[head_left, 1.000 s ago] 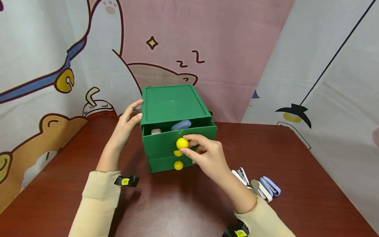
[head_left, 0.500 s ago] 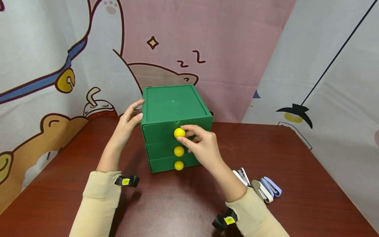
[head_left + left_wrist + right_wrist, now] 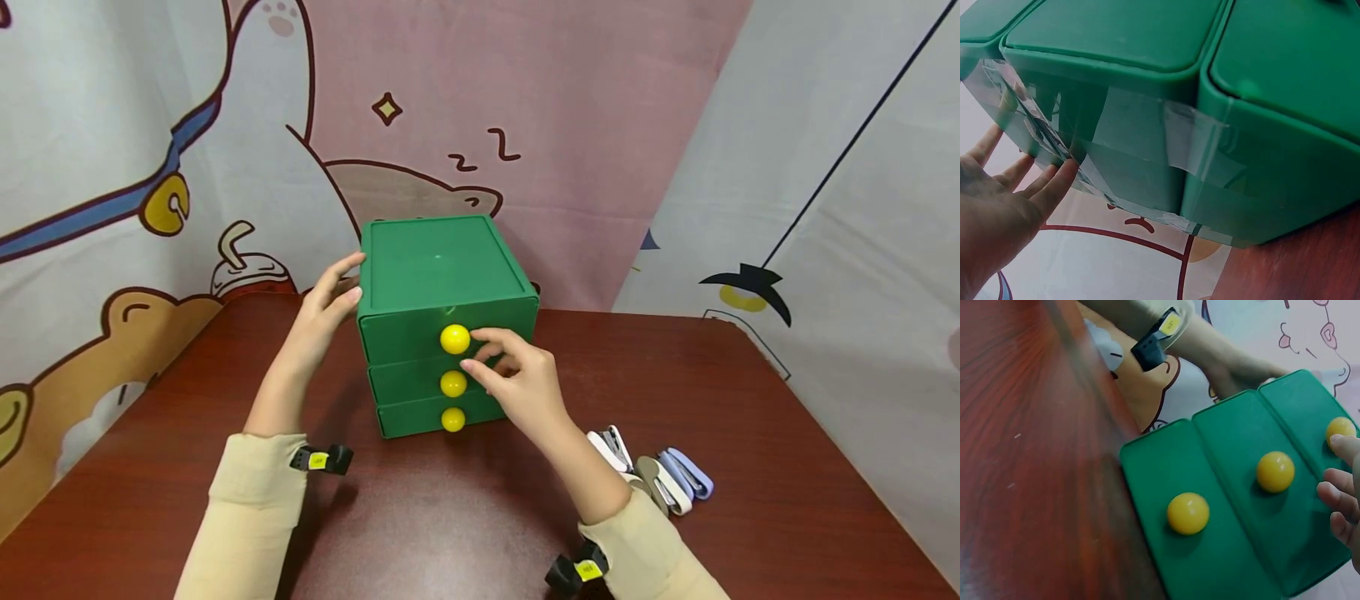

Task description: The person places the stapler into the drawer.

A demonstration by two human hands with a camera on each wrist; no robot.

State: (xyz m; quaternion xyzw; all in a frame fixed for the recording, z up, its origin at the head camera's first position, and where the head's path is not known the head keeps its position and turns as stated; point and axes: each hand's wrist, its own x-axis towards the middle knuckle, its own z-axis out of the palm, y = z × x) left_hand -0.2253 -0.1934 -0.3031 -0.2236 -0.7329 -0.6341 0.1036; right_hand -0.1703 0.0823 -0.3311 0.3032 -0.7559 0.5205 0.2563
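A green drawer box [image 3: 442,262] with three drawers stands on the table, all of them pushed in flush. Each front bears a round yellow knob. My left hand [image 3: 318,312] rests its fingertips on the box's left side; in the left wrist view its spread fingers [image 3: 1057,187] touch the side, which has clear tape over it. Beside the top knob [image 3: 455,339] is my right hand [image 3: 525,379], thumb and index finger parted, index fingertip right at the knob's edge. The right wrist view shows the middle knob [image 3: 1275,472] and bottom knob [image 3: 1188,513] untouched.
Several small staplers, among them a blue one [image 3: 686,472], lie on the reddish-brown table [image 3: 780,467] to the right, near the right forearm. A printed curtain [image 3: 600,150] hangs behind the table.
The top drawer, open with a blue item inside a second ago, has been pushed in. My right hand has since let go of its knob and drawn back slightly right. The left hand stays put.
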